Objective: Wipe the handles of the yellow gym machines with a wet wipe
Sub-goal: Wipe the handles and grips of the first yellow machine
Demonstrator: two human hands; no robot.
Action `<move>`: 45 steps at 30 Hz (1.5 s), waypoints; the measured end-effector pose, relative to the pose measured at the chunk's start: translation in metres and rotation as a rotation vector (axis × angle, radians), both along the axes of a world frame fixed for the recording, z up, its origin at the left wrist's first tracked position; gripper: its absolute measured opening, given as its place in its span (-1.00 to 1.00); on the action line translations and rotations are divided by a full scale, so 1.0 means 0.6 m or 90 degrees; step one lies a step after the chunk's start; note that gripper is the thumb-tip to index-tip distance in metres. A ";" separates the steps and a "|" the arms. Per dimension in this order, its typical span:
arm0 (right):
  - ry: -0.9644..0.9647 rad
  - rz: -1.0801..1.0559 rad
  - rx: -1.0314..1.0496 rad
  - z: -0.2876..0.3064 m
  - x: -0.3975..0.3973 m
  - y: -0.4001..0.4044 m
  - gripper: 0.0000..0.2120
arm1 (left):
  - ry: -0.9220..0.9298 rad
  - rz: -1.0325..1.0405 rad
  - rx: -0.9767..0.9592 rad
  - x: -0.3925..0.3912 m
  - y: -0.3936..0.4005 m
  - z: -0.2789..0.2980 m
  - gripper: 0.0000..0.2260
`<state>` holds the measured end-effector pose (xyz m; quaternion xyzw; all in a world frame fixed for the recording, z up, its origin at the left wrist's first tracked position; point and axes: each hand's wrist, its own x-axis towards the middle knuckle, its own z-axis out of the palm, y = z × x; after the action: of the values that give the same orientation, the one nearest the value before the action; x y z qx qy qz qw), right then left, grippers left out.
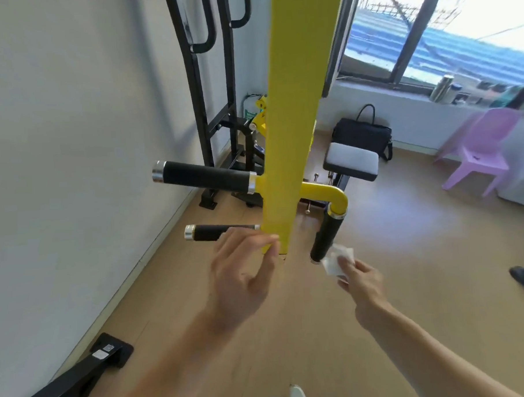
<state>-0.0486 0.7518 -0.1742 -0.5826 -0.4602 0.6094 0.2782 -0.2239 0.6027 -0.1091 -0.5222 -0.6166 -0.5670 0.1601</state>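
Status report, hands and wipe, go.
Right hand pinching wet wipe against lower end of down-pointing black handle. Left hand open, fingertips on yellow post. Nothing in the way.

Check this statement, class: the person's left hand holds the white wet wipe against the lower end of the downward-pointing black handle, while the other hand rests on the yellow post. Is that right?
Not quite. The head view shows the right hand, not the left, holding the wet wipe against the lower end of the downward-pointing black handle. The left hand is the one resting on the yellow post.
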 end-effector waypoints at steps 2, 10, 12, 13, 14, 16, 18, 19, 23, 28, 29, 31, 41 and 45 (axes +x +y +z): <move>0.088 -0.092 0.051 0.024 -0.005 0.016 -0.60 | 0.041 -0.068 -0.007 0.027 0.033 0.030 -0.89; 0.151 0.059 0.423 0.068 -0.046 -0.012 -0.69 | 0.260 0.029 -0.321 0.069 0.132 0.113 -0.57; 0.112 0.091 0.478 0.043 -0.034 -0.010 -0.69 | 0.317 0.074 -0.399 0.080 0.136 0.108 -0.50; 0.078 0.097 0.505 0.032 -0.028 -0.007 -0.68 | 0.336 0.089 -0.423 0.083 0.138 0.104 -0.48; 0.051 0.101 0.524 0.021 -0.024 -0.002 -0.68 | 0.343 0.098 -0.437 0.084 0.140 0.102 -0.47; 0.010 0.099 0.523 0.009 -0.020 0.006 -0.69 | 0.346 0.097 -0.448 0.080 0.142 0.102 -0.46; -0.032 0.083 0.496 0.009 -0.022 0.017 -0.66 | 0.353 0.089 -0.451 0.075 0.141 0.104 -0.46; -0.046 0.092 0.475 0.010 -0.026 0.026 -0.67 | 0.355 0.084 -0.453 0.074 0.141 0.104 -0.45; -0.081 0.191 0.427 0.020 -0.051 0.037 -0.62 | 0.355 0.075 -0.464 0.074 0.141 0.102 -0.47; -0.056 0.155 0.531 0.045 -0.084 0.021 -0.62 | 0.364 0.078 -0.460 0.070 0.140 0.105 -0.49; -0.038 0.136 0.554 0.053 -0.090 0.021 -0.60 | 0.364 0.079 -0.458 0.072 0.139 0.105 -0.49; -0.024 0.124 0.573 0.055 -0.099 0.026 -0.57 | 0.365 0.082 -0.453 0.074 0.138 0.107 -0.49; -0.105 0.210 0.538 0.006 -0.081 0.041 -0.74 | 0.376 0.083 -0.450 0.074 0.137 0.106 -0.48; -0.034 0.134 0.570 0.036 -0.089 0.046 -0.73 | 0.365 0.073 -0.430 0.077 0.134 0.103 -0.48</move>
<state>-0.1020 0.7796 -0.1526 -0.3705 -0.7419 0.3604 0.4271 -0.1775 0.6834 -0.0475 -0.6461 -0.7260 -0.1563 0.1762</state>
